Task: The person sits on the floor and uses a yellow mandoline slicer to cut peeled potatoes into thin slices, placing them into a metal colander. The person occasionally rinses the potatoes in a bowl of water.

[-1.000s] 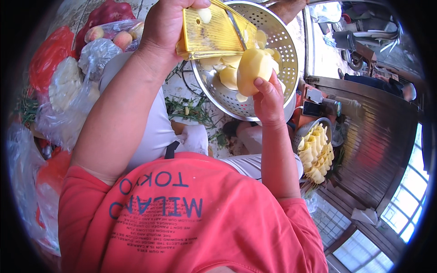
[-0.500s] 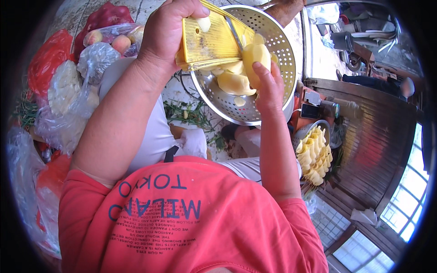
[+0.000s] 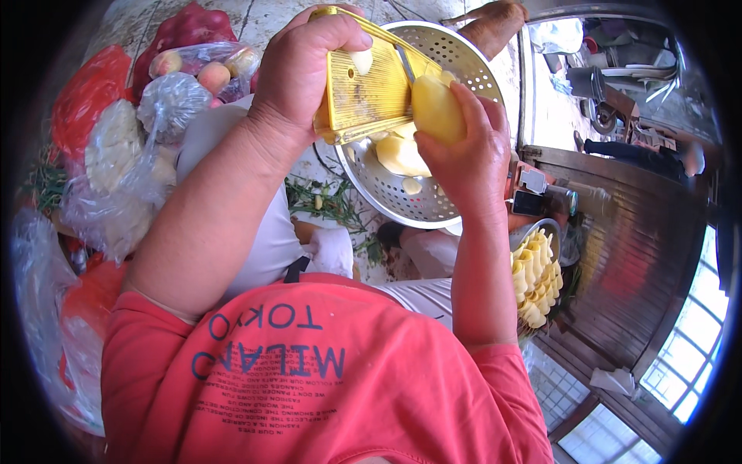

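Observation:
My left hand (image 3: 305, 77) grips a yellow slicer board (image 3: 371, 89) and holds it tilted over a metal colander (image 3: 456, 58). My right hand (image 3: 471, 151) presses a peeled potato (image 3: 434, 108) against the slicer near its blade. Pale potato slices (image 3: 398, 155) lie in the bottom of the colander, below the slicer. A small slice sticks to the upper face of the slicer.
Plastic bags with produce (image 3: 162, 100) and a red bag (image 3: 85, 100) lie at the left. A bowl of peeled potato pieces (image 3: 537, 278) sits at the right by a dark wooden surface (image 3: 641, 255). Green scraps (image 3: 325, 201) litter the floor. Another person's hand (image 3: 495, 19) rests beyond the colander.
My right hand has slid the potato up along the slicer, from below its lower end to near the blade. The slicer and colander stay in about the same place.

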Available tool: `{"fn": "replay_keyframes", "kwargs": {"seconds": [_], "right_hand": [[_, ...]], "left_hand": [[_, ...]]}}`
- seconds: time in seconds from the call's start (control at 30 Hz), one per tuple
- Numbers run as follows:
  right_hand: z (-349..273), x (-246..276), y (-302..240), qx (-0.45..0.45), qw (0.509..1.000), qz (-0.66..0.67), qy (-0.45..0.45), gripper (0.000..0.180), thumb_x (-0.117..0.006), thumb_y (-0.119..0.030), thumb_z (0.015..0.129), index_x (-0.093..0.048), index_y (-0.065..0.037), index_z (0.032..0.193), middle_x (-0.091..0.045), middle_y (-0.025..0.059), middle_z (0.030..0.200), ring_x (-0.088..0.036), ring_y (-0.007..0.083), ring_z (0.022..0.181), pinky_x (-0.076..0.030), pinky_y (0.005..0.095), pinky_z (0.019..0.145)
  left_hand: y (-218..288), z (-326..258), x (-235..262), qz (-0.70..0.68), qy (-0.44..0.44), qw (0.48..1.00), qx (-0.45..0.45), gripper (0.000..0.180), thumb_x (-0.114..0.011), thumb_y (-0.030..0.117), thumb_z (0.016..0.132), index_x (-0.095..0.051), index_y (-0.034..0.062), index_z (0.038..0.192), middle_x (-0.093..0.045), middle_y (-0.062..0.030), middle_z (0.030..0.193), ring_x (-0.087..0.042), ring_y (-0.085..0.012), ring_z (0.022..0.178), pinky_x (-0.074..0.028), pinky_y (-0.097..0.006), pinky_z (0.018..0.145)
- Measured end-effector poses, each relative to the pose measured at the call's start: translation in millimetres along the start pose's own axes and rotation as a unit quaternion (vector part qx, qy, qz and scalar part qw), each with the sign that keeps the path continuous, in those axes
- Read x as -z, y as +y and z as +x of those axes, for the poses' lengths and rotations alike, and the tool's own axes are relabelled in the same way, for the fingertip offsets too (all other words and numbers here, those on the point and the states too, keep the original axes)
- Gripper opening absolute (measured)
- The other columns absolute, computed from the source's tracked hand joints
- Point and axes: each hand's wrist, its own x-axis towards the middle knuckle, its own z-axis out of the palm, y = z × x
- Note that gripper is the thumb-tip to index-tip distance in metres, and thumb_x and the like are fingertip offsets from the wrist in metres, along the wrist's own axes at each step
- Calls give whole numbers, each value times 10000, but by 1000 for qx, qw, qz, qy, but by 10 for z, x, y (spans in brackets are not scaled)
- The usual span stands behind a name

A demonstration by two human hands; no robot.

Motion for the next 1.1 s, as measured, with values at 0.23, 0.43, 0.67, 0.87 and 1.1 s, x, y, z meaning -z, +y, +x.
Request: {"fn": "replay_keyframes", "kwargs": {"seconds": [0.23,0.43,0.67,0.87,1.1], "right_hand": [[35,61,19,-8,996,92,-10,642,-852,-177,623,-684,-52,1230,-591,169,1146,-610,345,1053,-524,422,932],[145,-15,105,-59,968,243,-29,607,-820,-183,628,-705,-52,1210,-625,154,1163,-646,307,1071,-531,392,954],[169,150,-164,-66,955,283,-59,601,-795,-223,629,-716,-51,1199,-654,153,1170,-665,296,1074,-528,380,966],[353,-88,110,-153,969,187,-59,613,-798,-237,615,-725,-34,1189,-654,171,1129,-672,313,1025,-535,390,944],[398,12,104,-120,959,236,-103,588,-804,-242,630,-733,-30,1174,-667,187,1106,-681,326,1015,-541,387,930]], "left_hand": [[-4,5,75,-2,-54,998,9,176,-616,120,798,-625,23,944,-657,-137,863,-662,-259,783,-563,-350,724],[-45,-94,-95,62,85,993,-45,353,-659,107,775,-632,-1,1110,-631,-96,992,-637,-188,900,-521,-299,845],[-30,-131,-84,79,99,991,-40,365,-651,129,770,-625,-2,1110,-629,-94,978,-624,-183,894,-508,-287,845],[-9,-212,-132,117,98,987,-49,361,-641,129,761,-623,-4,1096,-625,-87,956,-613,-171,872,-497,-275,826],[-14,-212,-123,134,96,984,-65,358,-638,128,757,-619,-3,1090,-621,-81,940,-603,-158,856,-492,-269,816]]}}
